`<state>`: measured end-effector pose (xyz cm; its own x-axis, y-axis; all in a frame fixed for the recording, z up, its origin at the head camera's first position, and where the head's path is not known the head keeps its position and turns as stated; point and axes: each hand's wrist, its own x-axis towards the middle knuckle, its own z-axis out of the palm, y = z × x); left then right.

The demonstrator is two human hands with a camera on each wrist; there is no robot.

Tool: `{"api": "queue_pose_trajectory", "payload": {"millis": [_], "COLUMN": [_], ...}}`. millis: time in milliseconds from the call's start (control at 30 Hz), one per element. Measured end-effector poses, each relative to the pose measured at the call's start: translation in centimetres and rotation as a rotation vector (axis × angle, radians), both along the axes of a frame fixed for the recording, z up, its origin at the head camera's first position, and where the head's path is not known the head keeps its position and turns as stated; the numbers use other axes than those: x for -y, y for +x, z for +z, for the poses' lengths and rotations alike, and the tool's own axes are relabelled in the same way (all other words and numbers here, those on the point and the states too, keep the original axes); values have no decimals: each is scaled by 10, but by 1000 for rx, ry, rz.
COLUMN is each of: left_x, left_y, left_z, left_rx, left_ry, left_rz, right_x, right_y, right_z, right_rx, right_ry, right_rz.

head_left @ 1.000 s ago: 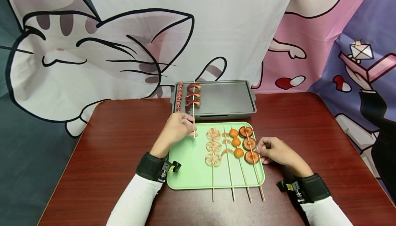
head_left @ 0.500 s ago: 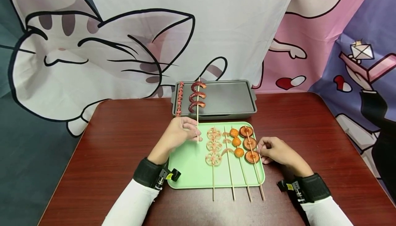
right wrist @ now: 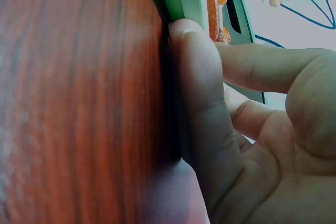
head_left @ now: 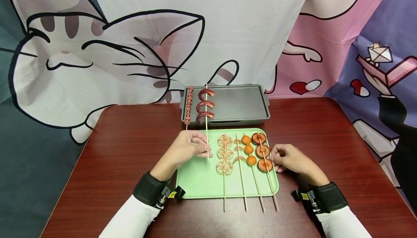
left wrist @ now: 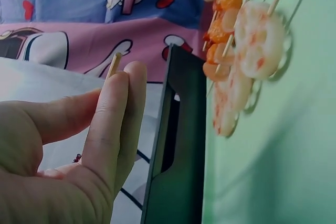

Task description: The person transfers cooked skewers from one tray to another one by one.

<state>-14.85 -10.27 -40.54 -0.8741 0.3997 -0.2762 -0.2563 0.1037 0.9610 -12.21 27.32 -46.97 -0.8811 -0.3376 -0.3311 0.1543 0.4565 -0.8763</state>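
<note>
1. Table (head_left: 114,158) – fills the lower frame, with a cartoon cloth behind it.
2. Green tray (head_left: 198,180), centre – four skewers left on it: lotus (head_left: 224,153), a pale one, balls, mushrooms.
3. Grill pan (head_left: 241,104), above the tray – one thin skewer (head_left: 188,102) already on it at its left.
4. Octopus skewer (head_left: 205,106) – over the pan's left; left hand (head_left: 187,147) pinches its stick.
5. Right hand (head_left: 290,158) – fingers loosely bent against the tray's right rim, holding nothing.

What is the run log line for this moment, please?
left hand: pinches octopus skewer | right hand: rests at green tray edge | skewer: partly over grill pan
</note>
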Motion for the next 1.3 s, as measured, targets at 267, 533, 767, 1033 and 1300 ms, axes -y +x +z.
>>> {"api": "queue_pose_trajectory", "payload": {"millis": [267, 533, 767, 1033, 1300], "left_x": [1, 1, 1, 1, 3], "left_y": [10, 22, 33, 45, 59], "left_z": [-6, -10, -13, -18, -26], "left_rx": [57, 101, 111, 146, 167], "left_ry": [19, 50, 67, 92, 110], "left_rz": [-58, -97, -135, -155, -179], "right_x": [0, 1, 1, 0, 0], "right_y": [0, 0, 2, 1, 1], "right_z": [0, 0, 0, 0, 0], "right_rx": [-1, 1, -10, -4, -4], "right_ry": [-6, -16, -18, -8, -7], "right_rz": [0, -3, 3, -1, 3]}}
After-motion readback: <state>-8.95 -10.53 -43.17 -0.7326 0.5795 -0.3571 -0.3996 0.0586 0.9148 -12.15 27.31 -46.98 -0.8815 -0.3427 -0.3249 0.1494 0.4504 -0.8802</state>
